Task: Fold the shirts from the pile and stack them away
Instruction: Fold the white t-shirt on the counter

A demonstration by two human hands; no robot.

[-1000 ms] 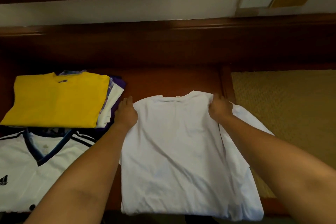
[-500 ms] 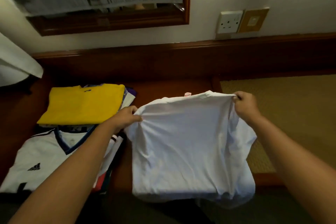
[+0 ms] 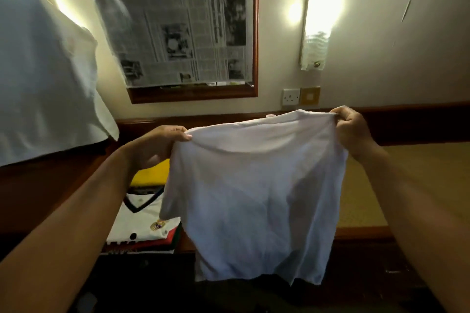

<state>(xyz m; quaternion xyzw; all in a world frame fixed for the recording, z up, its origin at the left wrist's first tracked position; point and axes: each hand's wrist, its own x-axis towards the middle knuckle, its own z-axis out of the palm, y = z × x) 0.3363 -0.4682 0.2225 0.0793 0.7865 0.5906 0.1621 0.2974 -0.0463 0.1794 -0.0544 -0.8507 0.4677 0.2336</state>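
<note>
A plain white shirt (image 3: pixel 254 198) hangs in the air in front of me, off the wooden table (image 3: pixel 188 244). My left hand (image 3: pixel 162 142) pinches its left shoulder and my right hand (image 3: pixel 351 127) grips its right shoulder, so the cloth is stretched between them. Behind the shirt on the left lies a folded yellow shirt (image 3: pixel 152 173), mostly hidden. Nearer to me sits a white jersey with a dark collar and a crest (image 3: pixel 142 221), on top of other clothes.
A framed mirror covered with newspaper (image 3: pixel 188 25) hangs on the wall, with a wall socket (image 3: pixel 291 96) to its right. A white cloth (image 3: pixel 43 79) hangs at the upper left. A woven tan mat (image 3: pixel 368 185) covers the table's right part.
Both hands have lifted the white shirt off the table by its shoulders, and it now hangs free. My head has tilted up, so more of the wall and mirror shows.
</note>
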